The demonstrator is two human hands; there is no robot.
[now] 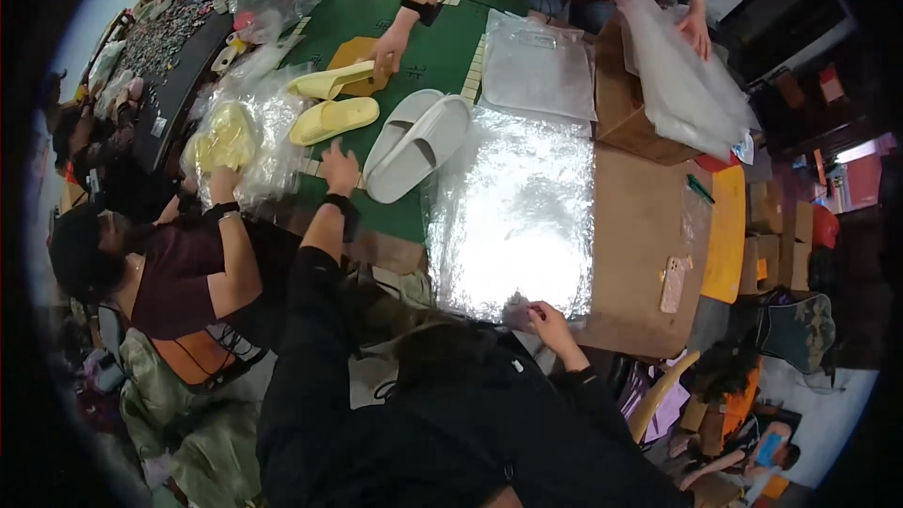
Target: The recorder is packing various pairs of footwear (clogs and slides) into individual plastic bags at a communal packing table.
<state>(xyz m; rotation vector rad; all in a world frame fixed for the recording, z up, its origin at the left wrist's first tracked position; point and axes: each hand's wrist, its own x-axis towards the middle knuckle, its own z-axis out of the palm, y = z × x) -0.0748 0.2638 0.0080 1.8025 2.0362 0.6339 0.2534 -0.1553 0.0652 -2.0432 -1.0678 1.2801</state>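
Observation:
My left hand [340,169] is over the green mat [381,218] with its fingers apart, just below a yellow slipper [335,120]. It holds nothing. To its right lies a pair of light grey slippers [419,146], one leaning over the other. A stack of shiny clear plastic bags [517,216] lies in front of me, glaring in the light. At the stack's near edge, my right hand [553,327] pinches a crumpled bag edge between thumb and fingers. Across the table, a co-worker's hand [390,45] grips a second yellow slipper [329,82].
A cardboard box [623,99] with white plastic sheets [687,75] stands at the far right, under the co-worker's other hand. A phone [673,284] and a green cutter [700,189] lie on the brown board. At left, another person handles a yellow item in clear plastic [224,136].

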